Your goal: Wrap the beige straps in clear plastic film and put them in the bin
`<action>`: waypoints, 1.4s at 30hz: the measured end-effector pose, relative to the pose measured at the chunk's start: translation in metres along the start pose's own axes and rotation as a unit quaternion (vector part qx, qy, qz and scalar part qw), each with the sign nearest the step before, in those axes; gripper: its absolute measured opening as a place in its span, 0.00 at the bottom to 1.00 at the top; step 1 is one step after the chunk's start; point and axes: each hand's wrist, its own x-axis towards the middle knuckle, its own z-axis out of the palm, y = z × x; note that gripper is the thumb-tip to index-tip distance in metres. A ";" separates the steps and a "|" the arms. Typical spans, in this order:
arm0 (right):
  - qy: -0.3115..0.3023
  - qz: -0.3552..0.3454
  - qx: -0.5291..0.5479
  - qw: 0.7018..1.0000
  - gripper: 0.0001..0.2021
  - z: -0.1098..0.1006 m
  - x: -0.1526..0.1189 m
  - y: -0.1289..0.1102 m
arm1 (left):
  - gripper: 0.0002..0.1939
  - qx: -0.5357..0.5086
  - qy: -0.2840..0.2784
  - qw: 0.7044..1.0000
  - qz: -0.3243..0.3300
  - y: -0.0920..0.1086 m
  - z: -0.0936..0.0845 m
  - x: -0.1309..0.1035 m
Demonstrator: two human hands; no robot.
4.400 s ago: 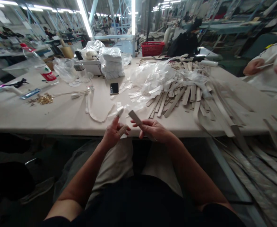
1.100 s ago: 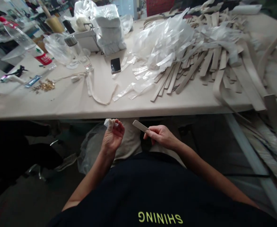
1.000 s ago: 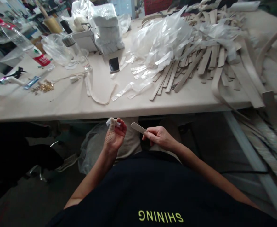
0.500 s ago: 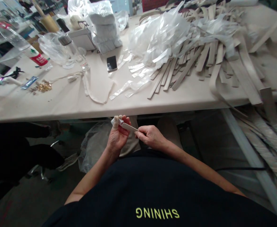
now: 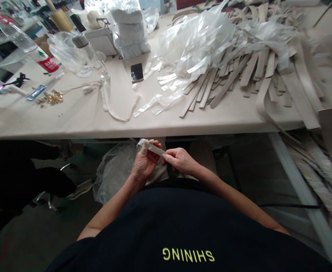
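A short beige strap (image 5: 157, 150) stretches between my two hands, just in front of the table edge. My left hand (image 5: 146, 165) pinches its left end with the thumb on top and the fingers behind. The thumb has a pale covering, and a flap of whitish clear film (image 5: 140, 143) bends out beside it. My right hand (image 5: 182, 161) is closed on the strap's other end, which its fingers partly hide. Farther off, many similar beige straps (image 5: 231, 81) lie in a loose pile on the table, with clear plastic film (image 5: 194, 37) heaped over part of it.
On the table (image 5: 98, 124) are a phone (image 5: 137, 72), a glass bottle (image 5: 92, 58), a red-labelled plastic bottle (image 5: 27, 43) and small gold-coloured pieces (image 5: 54, 97). Long straps hang over the right edge. A clear plastic bag (image 5: 112, 172) hangs below, and a person in dark clothes sits at left.
The film at my left thumb now sticks out farther as a curved flap. Both hands sit slightly farther right in the view, still on the strap. The camera view has shifted a little.
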 end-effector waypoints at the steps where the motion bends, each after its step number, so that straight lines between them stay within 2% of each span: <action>1: 0.006 0.002 -0.011 1.000 0.15 0.001 0.003 0.000 | 0.12 0.009 -0.003 1.000 0.010 -0.001 -0.001 0.000; 5: 0.011 0.003 -0.035 0.999 0.15 0.001 0.010 0.002 | 0.22 0.040 -0.030 0.996 0.075 -0.005 -0.004 0.000; 9: 0.015 -0.007 -0.064 0.998 0.15 -0.001 0.006 0.002 | 0.26 0.043 -0.014 0.993 0.105 -0.008 -0.011 0.004; 12: 0.017 -0.027 -0.096 0.995 0.16 0.002 0.007 0.000 | 0.24 0.034 -0.001 0.996 0.087 -0.016 -0.013 0.006; 16: 0.014 -0.050 -0.120 0.991 0.19 0.002 0.012 -0.002 | 0.17 0.015 -0.025 0.999 0.031 -0.023 -0.007 0.004; 18: 0.008 -0.064 -0.109 0.992 0.18 -0.007 0.008 -0.005 | 0.12 -0.003 -0.017 1.000 0.020 -0.020 -0.004 0.003; 20: 0.008 -0.067 -0.083 0.994 0.20 -0.019 -0.003 -0.012 | 0.07 -0.040 0.016 0.999 0.017 -0.012 -0.002 0.004; 23: 0.028 -0.055 -0.061 0.996 0.25 -0.033 -0.019 -0.022 | 0.09 -0.081 0.056 0.995 0.007 -0.003 -0.002 0.003; 25: 0.039 -0.069 -0.083 0.993 0.23 -0.032 -0.022 -0.026 | 0.10 -0.082 0.039 0.996 -0.005 -0.007 -0.001 0.001; 28: 0.038 -0.106 -0.120 0.986 0.20 -0.020 -0.012 -0.026 | 0.08 -0.070 -0.027 0.997 -0.026 -0.020 0.004 -0.003; 30: 0.025 -0.111 -0.125 0.986 0.21 -0.018 -0.007 -0.026 | 0.09 -0.064 -0.049 0.996 -0.031 -0.022 0.008 -0.005; 33: 0.006 -0.090 -0.107 0.990 0.26 -0.033 -0.017 -0.030 | 0.11 -0.064 -0.019 0.998 -0.021 -0.011 0.008 -0.005; 35: 0.015 -0.083 -0.086 0.993 0.28 -0.047 -0.031 -0.035 | 0.13 -0.071 0.017 0.997 -0.009 -0.002 0.007 -0.005; 37: 0.037 -0.096 -0.080 0.991 0.26 -0.054 -0.040 -0.039 | 0.13 -0.075 0.029 0.997 -0.002 0.000 0.008 -0.006; 42: 0.066 -0.128 -0.137 0.980 0.22 -0.035 -0.021 -0.037 | 0.12 -0.045 -0.071 0.996 -0.016 -0.016 0.019 -0.010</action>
